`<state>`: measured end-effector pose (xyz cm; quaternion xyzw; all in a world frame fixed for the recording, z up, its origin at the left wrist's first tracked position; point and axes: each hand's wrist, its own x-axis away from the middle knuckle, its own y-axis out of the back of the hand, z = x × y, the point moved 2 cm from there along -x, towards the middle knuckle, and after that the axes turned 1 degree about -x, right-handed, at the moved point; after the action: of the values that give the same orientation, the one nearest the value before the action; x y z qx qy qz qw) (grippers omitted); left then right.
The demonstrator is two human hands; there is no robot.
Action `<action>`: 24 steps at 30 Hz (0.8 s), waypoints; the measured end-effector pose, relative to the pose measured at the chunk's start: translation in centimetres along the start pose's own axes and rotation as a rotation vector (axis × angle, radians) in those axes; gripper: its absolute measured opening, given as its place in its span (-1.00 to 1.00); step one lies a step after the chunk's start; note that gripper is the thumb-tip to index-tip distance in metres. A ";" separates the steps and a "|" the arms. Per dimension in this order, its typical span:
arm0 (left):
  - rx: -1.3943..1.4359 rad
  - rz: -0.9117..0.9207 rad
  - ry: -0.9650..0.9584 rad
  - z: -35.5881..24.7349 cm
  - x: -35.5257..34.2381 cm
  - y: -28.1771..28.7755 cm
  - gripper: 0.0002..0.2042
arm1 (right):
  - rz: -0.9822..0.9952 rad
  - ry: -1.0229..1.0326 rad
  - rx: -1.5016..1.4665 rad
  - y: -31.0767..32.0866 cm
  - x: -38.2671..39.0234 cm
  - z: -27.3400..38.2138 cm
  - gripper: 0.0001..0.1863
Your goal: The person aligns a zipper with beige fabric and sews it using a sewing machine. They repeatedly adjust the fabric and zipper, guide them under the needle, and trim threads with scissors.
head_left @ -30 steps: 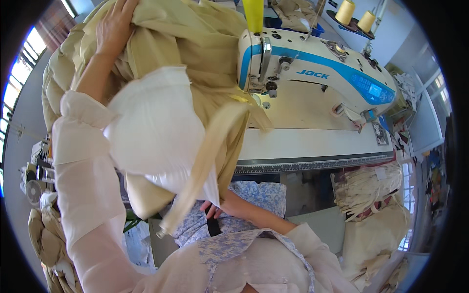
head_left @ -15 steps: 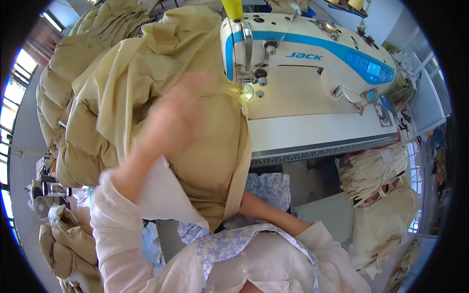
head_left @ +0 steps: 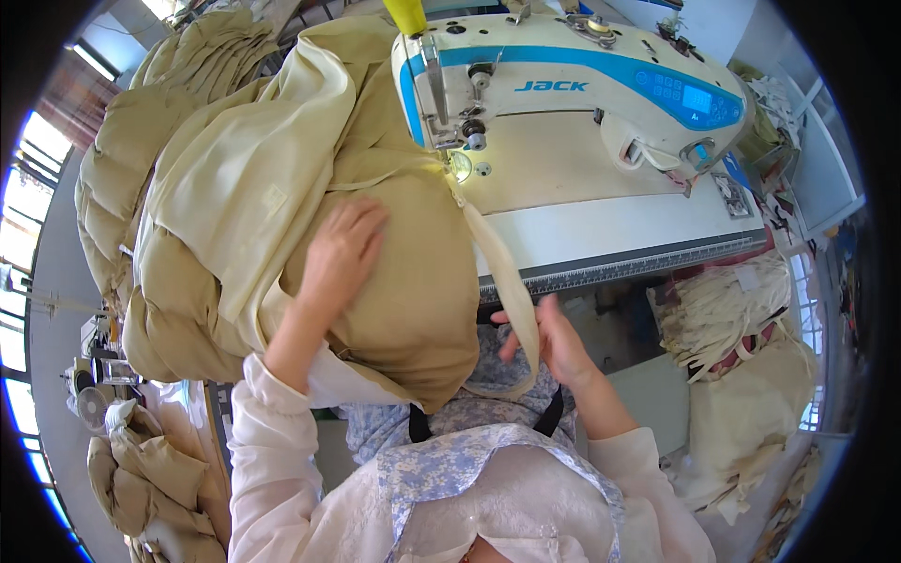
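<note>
A tan padded garment piece [head_left: 408,272] lies spread at the left of the white and blue sewing machine [head_left: 563,89], its right edge running up to the needle area. My left hand [head_left: 345,251] rests palm down on this cloth, fingers laid out flat and slightly blurred. From the needle area a pale fabric strip [head_left: 507,267] hangs over the table's front edge and curls back toward my lap. Beside the strip is my right hand [head_left: 560,345], thumb raised and fingers apart. Its fingertips reach behind the strip without closing on it.
Puffy tan garments [head_left: 141,141] are heaped on the left. A ruler strip [head_left: 619,274] borders the machine table's front. Bundled pale fabric strips [head_left: 727,305] hang at the right above a tan cloth pile [head_left: 751,403]. A small fan [head_left: 92,403] stands far left.
My left hand has come down onto the cloth. My right hand has come out from under the garment to its right. The pale strip now hangs loose, away from the garment's edge.
</note>
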<state>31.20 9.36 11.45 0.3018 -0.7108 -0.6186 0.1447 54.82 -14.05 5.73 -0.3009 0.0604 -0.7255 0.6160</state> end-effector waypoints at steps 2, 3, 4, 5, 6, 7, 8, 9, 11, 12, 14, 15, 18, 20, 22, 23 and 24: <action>0.207 -0.086 -0.072 -4.5 -1.4 0.7 -0.39 | -0.019 0.087 0.424 -1.2 1.1 0.5 -0.62; 0.095 -0.146 -0.151 -6.1 -2.0 0.9 -0.38 | -0.036 0.184 0.730 -3.2 2.1 1.5 -0.69; -0.009 -0.200 -0.243 -7.6 -3.0 0.8 -0.38 | -0.071 0.562 1.119 -4.0 2.5 1.2 -0.76; -0.113 -0.255 -0.334 -8.5 -3.8 0.6 -0.37 | -0.056 0.658 1.236 -4.7 2.7 1.4 -0.78; -0.158 -0.265 -0.378 -8.8 -4.4 0.3 -0.39 | -0.035 0.759 1.349 -5.5 3.1 2.1 -0.79; -0.204 -0.275 -0.420 -8.8 -5.1 -0.1 -0.40 | 0.010 0.758 1.339 -5.7 3.1 2.3 -0.78; -0.251 -0.284 -0.461 -8.6 -5.3 -0.5 -0.42 | 0.057 0.758 1.329 -5.9 3.0 2.5 -0.78; -0.194 -0.216 -0.390 -7.8 -5.3 -1.5 -0.43 | 0.099 0.760 1.323 -5.9 2.7 2.8 -0.78; -0.089 -0.079 -0.248 -5.8 -4.9 -3.6 -0.45 | 0.327 0.779 1.208 -4.5 1.5 3.4 -0.82; -0.045 -0.139 -0.262 -6.0 -5.1 -3.8 -0.47 | 0.423 0.776 1.149 -3.6 0.8 3.7 -0.84; 0.021 -0.254 -0.262 -6.0 -4.8 -3.7 -0.52 | 0.210 0.840 1.100 -1.9 -2.1 4.3 -0.81; 0.064 -0.281 -0.242 -6.1 -4.8 -3.6 -0.53 | 0.116 0.967 1.294 -2.0 -3.3 5.0 -0.74; 0.191 -0.357 -0.190 -6.1 -5.6 -2.9 -0.58 | 0.093 1.080 1.469 -2.5 -6.0 4.3 -0.55; 0.280 -0.404 -0.149 -5.2 -6.3 -2.7 -0.61 | 0.146 1.090 1.452 -2.4 -7.1 4.0 -0.51; 0.311 -0.402 -0.139 -4.8 -6.4 -3.0 -0.65 | 0.187 1.133 1.437 -2.5 -8.0 4.4 -0.56; 0.324 -0.401 -0.129 -4.8 -6.5 -3.0 -0.66 | 0.185 1.157 1.458 -2.5 -8.6 4.4 -0.59; 0.336 -0.401 -0.121 -4.9 -6.7 -3.0 -0.67 | 0.180 1.185 1.478 -2.4 -9.3 4.4 -0.63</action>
<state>39.94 9.39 10.64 0.4188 -0.7369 -0.5253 -0.0754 55.58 -3.61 7.07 0.5873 -0.0882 -0.5646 0.5732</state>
